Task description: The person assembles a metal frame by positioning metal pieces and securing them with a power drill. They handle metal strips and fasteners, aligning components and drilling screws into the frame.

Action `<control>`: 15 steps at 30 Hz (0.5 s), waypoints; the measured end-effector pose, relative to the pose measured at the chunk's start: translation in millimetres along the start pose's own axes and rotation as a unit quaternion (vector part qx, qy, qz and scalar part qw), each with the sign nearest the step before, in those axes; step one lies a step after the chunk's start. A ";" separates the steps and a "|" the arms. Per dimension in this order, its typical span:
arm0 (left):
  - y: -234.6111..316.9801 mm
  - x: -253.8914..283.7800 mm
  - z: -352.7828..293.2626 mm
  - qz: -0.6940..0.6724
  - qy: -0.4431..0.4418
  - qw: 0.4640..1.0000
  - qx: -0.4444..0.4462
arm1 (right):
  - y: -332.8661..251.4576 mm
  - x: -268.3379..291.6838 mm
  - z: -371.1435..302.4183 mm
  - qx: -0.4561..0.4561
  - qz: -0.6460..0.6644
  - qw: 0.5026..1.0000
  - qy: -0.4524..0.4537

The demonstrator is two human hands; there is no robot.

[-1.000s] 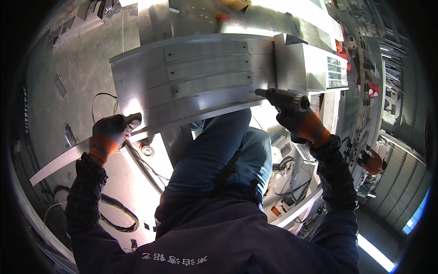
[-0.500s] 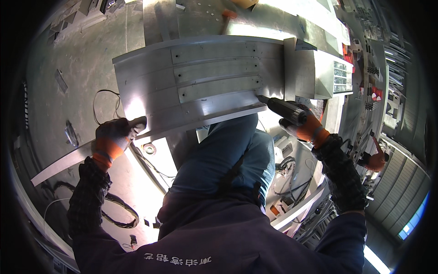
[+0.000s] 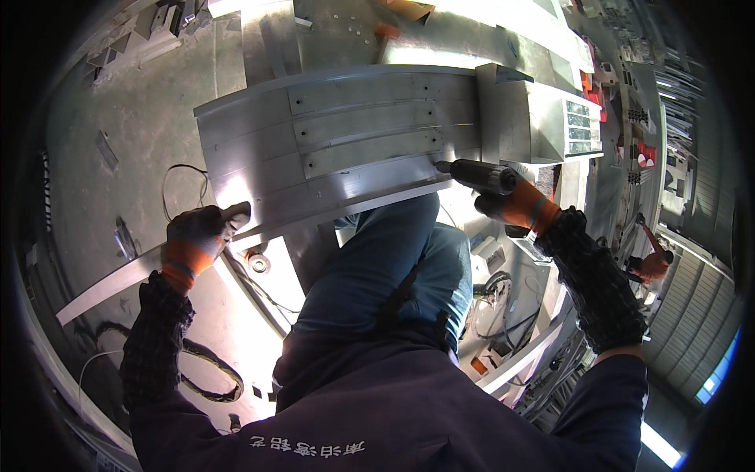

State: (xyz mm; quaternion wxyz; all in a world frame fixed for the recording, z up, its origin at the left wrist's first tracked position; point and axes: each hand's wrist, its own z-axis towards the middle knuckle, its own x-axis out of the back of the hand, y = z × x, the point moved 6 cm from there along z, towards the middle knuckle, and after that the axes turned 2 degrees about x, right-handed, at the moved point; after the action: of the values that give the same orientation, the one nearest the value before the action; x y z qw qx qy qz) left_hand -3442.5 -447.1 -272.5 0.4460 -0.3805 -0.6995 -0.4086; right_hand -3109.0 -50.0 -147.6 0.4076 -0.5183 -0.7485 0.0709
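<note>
A grey sheet-metal panel (image 3: 240, 145) lies in front of my knees, with several pale strips (image 3: 362, 119) fixed across it by dark screws or holes. My left hand (image 3: 193, 240), in a grey and orange glove, grips the panel's near left corner, thumb along the edge. In my gloved right hand (image 3: 525, 206) is a dark power drill (image 3: 481, 175). It lies nearly level, its nose pointing left at the panel's near right part, by the end of the nearest strip. Whether the tip touches the metal I cannot tell.
A box-shaped metal piece (image 3: 543, 118) adjoins the panel on the right. Below my left hand a black cable (image 3: 212, 370) loops over the floor, near a roll of tape (image 3: 258, 262). Another person (image 3: 651, 263) is at the far right.
The drill and my right hand have shifted slightly left, and the drill has turned more level. The panel's right end and the box piece appear slightly further left. My left hand keeps its grip.
</note>
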 end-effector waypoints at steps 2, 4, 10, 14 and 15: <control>3.8 7.4 1.0 -0.033 0.002 0.999 -0.003 | -3.1 2.3 -0.9 -0.027 0.004 0.999 -0.022; 3.9 10.3 2.7 -0.057 0.003 0.998 0.000 | 0.1 3.6 0.1 -0.039 -0.002 0.999 -0.029; 0.4 -0.5 -1.1 -0.050 0.060 0.996 -0.032 | 16.4 -6.3 8.3 0.021 -0.057 0.998 -0.019; 1.8 3.4 5.3 -0.078 0.021 0.997 0.015 | -8.2 -1.1 -26.9 0.006 0.050 0.999 -0.001; 1.8 4.2 4.8 -0.065 0.022 0.998 0.007 | -17.4 0.9 -37.1 0.070 0.071 0.995 -0.006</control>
State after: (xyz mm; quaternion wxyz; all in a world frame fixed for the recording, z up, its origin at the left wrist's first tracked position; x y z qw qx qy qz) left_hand -3443.7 -441.3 -269.4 0.4369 -0.3217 -0.7156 -0.4400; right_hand -3096.3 -68.9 -113.5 0.4323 -0.5398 -0.7055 0.1549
